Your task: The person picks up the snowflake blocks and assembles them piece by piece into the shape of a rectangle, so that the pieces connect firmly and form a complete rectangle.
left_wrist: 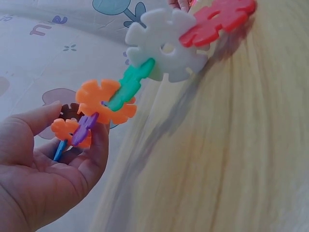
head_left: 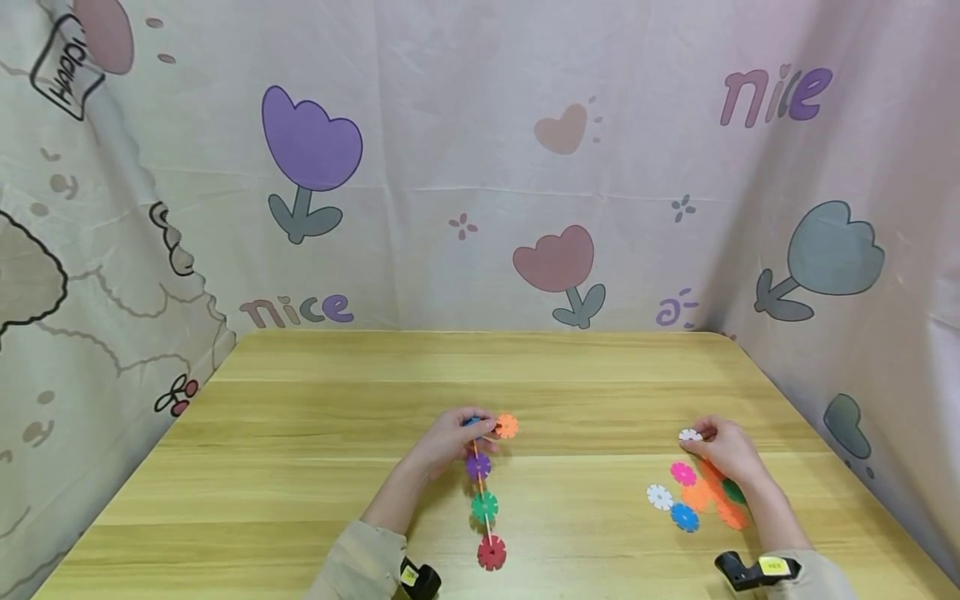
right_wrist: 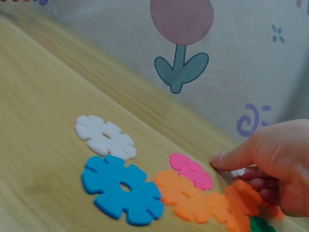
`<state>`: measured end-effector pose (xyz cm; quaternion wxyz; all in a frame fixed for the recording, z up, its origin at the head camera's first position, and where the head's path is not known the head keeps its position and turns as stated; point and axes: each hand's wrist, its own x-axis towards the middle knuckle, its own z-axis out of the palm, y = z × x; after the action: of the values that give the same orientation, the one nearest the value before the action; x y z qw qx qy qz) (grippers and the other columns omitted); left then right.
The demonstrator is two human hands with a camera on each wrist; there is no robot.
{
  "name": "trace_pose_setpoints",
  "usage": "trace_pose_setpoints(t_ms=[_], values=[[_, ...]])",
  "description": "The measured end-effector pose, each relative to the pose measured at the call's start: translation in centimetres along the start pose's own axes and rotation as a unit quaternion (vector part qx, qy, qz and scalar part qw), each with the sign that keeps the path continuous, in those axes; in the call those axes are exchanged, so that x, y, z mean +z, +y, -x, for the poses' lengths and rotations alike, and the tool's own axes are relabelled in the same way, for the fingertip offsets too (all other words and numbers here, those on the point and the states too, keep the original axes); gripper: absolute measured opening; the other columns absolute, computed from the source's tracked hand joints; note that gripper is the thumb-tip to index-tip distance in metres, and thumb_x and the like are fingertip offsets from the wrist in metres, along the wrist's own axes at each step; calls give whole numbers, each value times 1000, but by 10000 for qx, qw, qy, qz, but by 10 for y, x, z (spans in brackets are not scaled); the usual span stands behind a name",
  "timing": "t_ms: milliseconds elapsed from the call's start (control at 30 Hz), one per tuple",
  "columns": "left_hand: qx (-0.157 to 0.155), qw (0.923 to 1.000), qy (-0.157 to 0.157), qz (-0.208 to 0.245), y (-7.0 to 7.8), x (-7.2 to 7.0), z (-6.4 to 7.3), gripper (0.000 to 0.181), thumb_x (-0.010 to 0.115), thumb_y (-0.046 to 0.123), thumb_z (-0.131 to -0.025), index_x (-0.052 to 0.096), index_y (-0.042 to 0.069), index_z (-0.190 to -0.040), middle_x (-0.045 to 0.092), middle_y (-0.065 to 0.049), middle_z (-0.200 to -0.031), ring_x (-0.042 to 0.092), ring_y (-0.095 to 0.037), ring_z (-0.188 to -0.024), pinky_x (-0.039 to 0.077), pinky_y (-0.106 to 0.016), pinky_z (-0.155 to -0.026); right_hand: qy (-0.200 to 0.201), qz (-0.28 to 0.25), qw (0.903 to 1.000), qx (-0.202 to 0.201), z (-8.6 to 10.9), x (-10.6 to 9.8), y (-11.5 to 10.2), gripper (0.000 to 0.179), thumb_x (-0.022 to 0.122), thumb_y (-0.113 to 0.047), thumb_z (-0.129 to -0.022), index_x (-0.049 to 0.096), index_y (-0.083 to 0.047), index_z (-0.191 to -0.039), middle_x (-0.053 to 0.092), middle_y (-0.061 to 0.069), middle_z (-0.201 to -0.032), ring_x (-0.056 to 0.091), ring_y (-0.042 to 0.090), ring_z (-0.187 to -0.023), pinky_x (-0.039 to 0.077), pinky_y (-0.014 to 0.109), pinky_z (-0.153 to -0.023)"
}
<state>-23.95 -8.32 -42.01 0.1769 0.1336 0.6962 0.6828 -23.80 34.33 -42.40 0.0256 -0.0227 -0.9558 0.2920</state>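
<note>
Left hand (head_left: pixel 452 439) holds one disc chain (head_left: pixel 484 505), right hand (head_left: pixel 725 450) one white disc (head_left: pixel 688 435).

a chain (head_left: pixel 483 504) of interlocked notched discs runs from the left hand (head_left: pixel 450 437) toward six o'clock, ending in red; an orange disc (head_left: pixel 507 426) juts toward three o'clock. farther toward three, the right hand (head_left: pixel 726 448) pinches a white disc (head_left: pixel 689 435).

Looks forward and down from the head, far enough back for most of the tabletop (head_left: pixel 300 417) and the curtain (head_left: pixel 442 150). From the left wrist, looks close and tilted along the chain of discs (left_wrist: pixel 129 88); from the right, low and near across the loose discs (right_wrist: pixel 176 187) — shares both with the head view.
</note>
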Motion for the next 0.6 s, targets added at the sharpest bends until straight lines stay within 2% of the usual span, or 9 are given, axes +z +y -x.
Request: trace_pose_setpoints(t_ms=[133,300,467,600], values=[[-6,10000,-23,-13,1,1,2,31,53,22,-95,55,-5,-111,62,-21,-101,64,-30,-88,48,-27,-65,84,-124,9999,86,0,-1,-2,37,70,-18,-81,52,8,-100,58,17,-87,52,29,-80,40,36,-67],[14,10000,-57,-25,2,1,3,32,52,21,-96,54,-6,-112,61,-21,-101,64,-30,-88,48,-27,-64,209,-172,9996,-78,1,2,-9,32,68,-17,-83,55,6,-99,60,13,-84,53,25,-76,41,34,-65],[17,10000,-23,-13,3,2,3,33,53,21,-95,54,-6,-114,60,-22,-103,64,-30,-88,48,-26,-63,266,-446,9980,-355,-1,10,-29,28,69,-17,-83,60,4,-99,61,7,-81,51,20,-74,41,31,-64],[-19,10000,24,-18,4,2,3,33,53,21,-95,54,-6,-114,60,-22,-103,64,-28,-85,48,-26,-63,60,-885,9952,-422,-5,17,-47,27,69,-19,-84,61,3,-97,63,5,-81,49,17,-72,40,26,-59]])
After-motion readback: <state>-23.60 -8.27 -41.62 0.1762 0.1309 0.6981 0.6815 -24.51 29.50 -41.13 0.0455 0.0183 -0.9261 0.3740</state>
